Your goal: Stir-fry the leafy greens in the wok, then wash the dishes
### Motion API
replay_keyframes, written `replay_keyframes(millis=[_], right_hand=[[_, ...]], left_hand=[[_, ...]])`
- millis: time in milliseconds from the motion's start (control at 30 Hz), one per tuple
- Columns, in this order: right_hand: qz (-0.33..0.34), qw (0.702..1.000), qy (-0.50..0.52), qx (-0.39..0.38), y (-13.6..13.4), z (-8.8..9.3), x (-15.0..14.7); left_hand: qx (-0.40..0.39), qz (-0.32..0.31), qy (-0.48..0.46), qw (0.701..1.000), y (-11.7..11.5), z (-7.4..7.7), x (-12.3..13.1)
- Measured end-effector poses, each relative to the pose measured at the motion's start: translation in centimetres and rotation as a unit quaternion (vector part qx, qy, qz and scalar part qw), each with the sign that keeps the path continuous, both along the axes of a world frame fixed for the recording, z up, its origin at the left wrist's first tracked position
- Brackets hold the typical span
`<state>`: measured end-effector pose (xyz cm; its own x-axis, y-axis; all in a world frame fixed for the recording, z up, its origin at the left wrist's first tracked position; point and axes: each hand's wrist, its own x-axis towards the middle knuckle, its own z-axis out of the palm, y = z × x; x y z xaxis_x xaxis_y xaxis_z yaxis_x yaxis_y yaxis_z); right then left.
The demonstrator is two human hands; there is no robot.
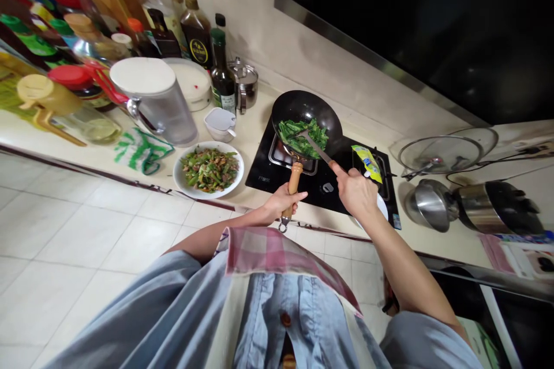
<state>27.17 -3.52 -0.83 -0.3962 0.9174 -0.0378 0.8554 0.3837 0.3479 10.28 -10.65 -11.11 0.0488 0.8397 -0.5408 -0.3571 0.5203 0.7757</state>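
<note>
A black wok [303,106] full of green beans [303,133] sits on the black hob [322,175]. My left hand [282,200] is closed round the wok's wooden handle [295,175]. My right hand [355,189] grips a metal spatula [315,146] whose blade lies in the beans.
A white plate of cooked beans and meat [209,170] stands left of the hob. Behind it are a plastic jug [158,100], bottles [197,28] and a small white bowl [220,124]. A yellow packet [367,162] lies on the hob. A glass lid [439,153] and metal pots [471,201] stand right.
</note>
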Motion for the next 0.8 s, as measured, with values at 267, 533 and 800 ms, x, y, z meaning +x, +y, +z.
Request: replay_keyframes(millis=[267,533,800], right_hand=[[0.013,1.000,0.016,-0.003,0.2,2.0,1.2],[-0.072,0.979,0.175,-0.076,4.9,5.8,5.2],[-0.167,0.945,0.142,-0.243,13.0,13.3,4.3]], left_hand=[[-0.002,-0.007,0.005,1.000,-0.3,0.5,-0.4],[0.015,0.000,-0.008,1.000,-0.2,-0.8,-0.6],[0.020,0.000,-0.007,1.000,-0.2,-1.1,-0.6]])
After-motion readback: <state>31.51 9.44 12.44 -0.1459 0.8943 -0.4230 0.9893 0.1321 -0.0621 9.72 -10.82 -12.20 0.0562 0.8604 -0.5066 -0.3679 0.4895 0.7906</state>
